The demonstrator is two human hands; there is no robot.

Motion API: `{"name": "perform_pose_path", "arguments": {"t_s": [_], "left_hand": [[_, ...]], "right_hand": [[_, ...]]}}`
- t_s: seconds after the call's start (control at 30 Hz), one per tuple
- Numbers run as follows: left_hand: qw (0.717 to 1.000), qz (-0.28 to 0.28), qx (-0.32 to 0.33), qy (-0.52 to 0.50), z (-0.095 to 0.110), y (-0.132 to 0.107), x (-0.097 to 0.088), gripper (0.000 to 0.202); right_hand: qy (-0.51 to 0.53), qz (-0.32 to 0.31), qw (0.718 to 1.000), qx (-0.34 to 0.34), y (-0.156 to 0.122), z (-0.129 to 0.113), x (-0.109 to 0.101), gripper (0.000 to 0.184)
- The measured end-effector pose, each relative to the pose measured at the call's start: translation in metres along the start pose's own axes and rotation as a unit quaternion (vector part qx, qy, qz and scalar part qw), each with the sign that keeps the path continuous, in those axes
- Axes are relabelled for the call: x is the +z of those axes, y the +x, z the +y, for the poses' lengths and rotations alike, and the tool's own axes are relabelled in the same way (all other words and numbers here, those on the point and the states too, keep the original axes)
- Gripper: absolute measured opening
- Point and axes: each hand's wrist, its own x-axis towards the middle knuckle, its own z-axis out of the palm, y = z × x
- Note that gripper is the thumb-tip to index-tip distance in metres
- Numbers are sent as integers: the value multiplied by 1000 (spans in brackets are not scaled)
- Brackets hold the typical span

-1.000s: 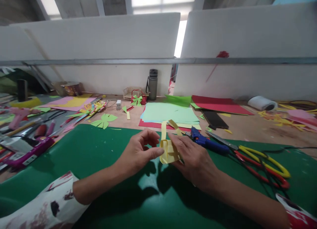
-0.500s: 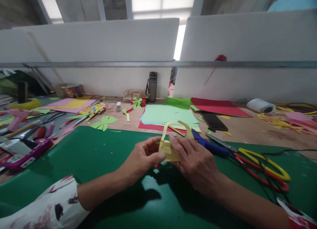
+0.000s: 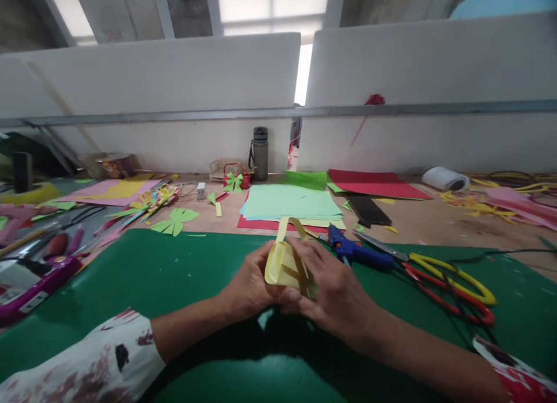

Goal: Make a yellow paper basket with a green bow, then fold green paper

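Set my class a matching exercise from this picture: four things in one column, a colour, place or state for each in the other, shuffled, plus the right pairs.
Things
1. Yellow basket
2. Scissors
3. Bottle
4. Mat

Descriptions
A. standing upright
B. green
C. held in the left hand and right hand
D. partly yellow, partly red

Right pairs
1-C, 2-D, 3-A, 4-B

My left grip (image 3: 250, 284) has moved from the basket's (image 3: 289, 269) left edge in under it, coming together with my right grip (image 3: 333, 284) below. Half a second ago the handle (image 3: 282, 230) arched wide; now the basket has turned and the handle looks narrower. My view has swung slightly right.
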Motion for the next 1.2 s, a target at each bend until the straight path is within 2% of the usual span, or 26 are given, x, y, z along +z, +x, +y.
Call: {"name": "perform_pose_path", "arguments": {"t_s": [0.07, 0.17, 0.23, 0.33, 0.4, 0.47, 0.53, 0.6, 0.67, 0.73, 1.03, 1.13, 1.2], "left_hand": [[998, 18, 20, 49, 1, -1, -3, 60], [978, 58, 67, 191, 3, -2, -9, 58], [939, 82, 113, 314, 4, -2, -14, 52], [855, 73, 209, 469, 2, -1, -22, 42], [811, 47, 270, 517, -1, 0, -26, 42], [791, 29, 306, 529, -4, 1, -28, 43], [793, 22, 305, 527, -8, 1, -27, 41], [804, 16, 283, 522, -10, 0, -24, 37], [815, 11, 261, 518, -11, -1, -21, 33], [822, 10, 250, 511, -12, -1, -19, 31], [834, 15, 235, 500, -14, 0, -19, 27], [852, 10, 215, 478, -12, -1, -18, 29], [876, 6, 189, 443, -7, -1, -16, 33]], "right_hand": [[43, 5, 999, 2, 0, 1, -2, 77], [71, 43, 997, -3, 1, 4, -5, 62], [77, 71, 995, -2, 1, 4, -7, 51], [123, 89, 988, 11, 2, 1, -9, 32], [178, 62, 980, 61, 3, -2, -10, 19], [243, 16, 960, 139, 5, -5, -10, 10], [308, -17, 927, 213, 7, -6, -8, 11], [371, -29, 892, 256, 9, -6, -5, 15], [415, -32, 866, 277, 10, -5, -2, 17], [438, -32, 853, 281, 11, -5, -1, 16], [413, -21, 867, 277, 13, -8, -4, 15], [395, -27, 875, 279, 13, -7, -5, 21], [398, -29, 877, 267, 13, -6, -4, 24]]}}
